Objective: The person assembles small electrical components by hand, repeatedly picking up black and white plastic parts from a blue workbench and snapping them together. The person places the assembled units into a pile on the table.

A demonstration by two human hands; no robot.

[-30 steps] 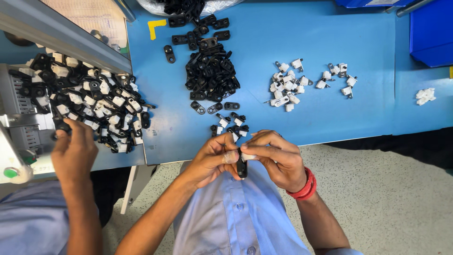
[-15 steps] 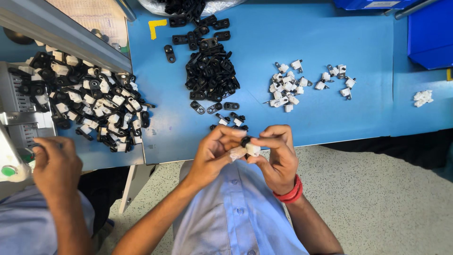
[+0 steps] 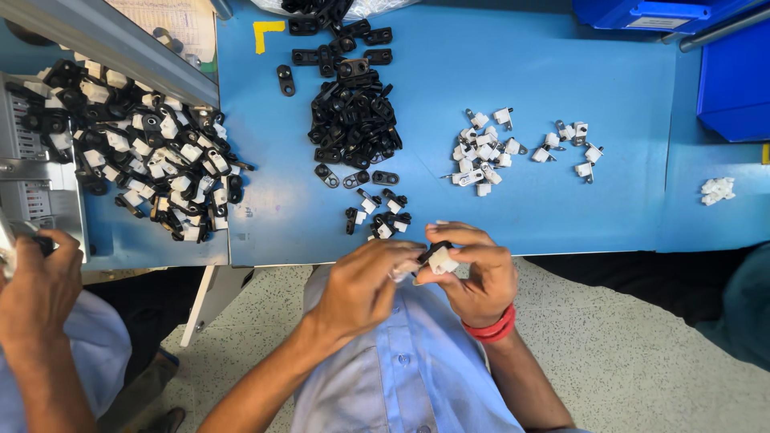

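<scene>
Left hand: the left hand (image 3: pixel 361 285) is curled at the table's near edge, its fingertips pinched on a small white piece that is mostly hidden between the fingers, so I cannot make out its shape.
Right hand: the right hand (image 3: pixel 477 273), with a red band at the wrist, has thumb and forefinger closed on the little black-and-white part (image 3: pixel 437 258), held just off the table over the lap, likely so both hands can press on it at once.
Held part: a black bracket with a white clip against it, caught between the two hands and touching both.
Black pile: loose black brackets (image 3: pixel 353 120) heaped at the middle of the blue table (image 3: pixel 561 64), straight ahead of the hands, seemingly for easy picking.
White clips: white clips (image 3: pixel 481 148) scattered to the right of the black heap, well apart from it, so the two kinds stay sorted.
Joined few: a small cluster of black-and-white pieces (image 3: pixel 377 216) lies at the near edge, just beyond the hands.
Big mixed heap: a large heap of black-and-white pieces (image 3: pixel 136 152) lies on the left side.
Neighbour: another person's hand (image 3: pixel 36 289) is at the far left, beside a grey machine (image 3: pixel 32 176); what it grips I cannot tell.
</scene>
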